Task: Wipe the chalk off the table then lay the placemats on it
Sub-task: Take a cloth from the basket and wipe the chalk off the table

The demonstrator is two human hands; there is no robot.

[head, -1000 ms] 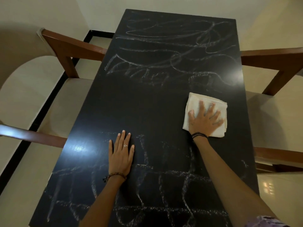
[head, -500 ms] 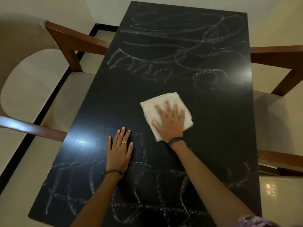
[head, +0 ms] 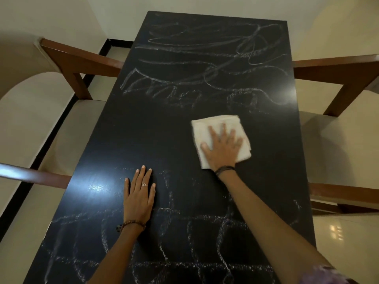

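We note the table (head: 143,128) running lengthwise away from us — right hand (head: 222,148) flat on the cloth (head: 215,124), left hand (head: 139,195) flat, fingers straight.

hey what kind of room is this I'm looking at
Probably a home dining area: a long black table with wooden armchairs pulled up on both sides, plain pale walls and a glossy tiled floor.

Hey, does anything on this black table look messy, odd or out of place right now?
Yes: white chalk scribbles cover the far end of the black rectangular table, and more chalk lines the near end. Only the middle band is clean, where the right hand presses a folded white cloth.
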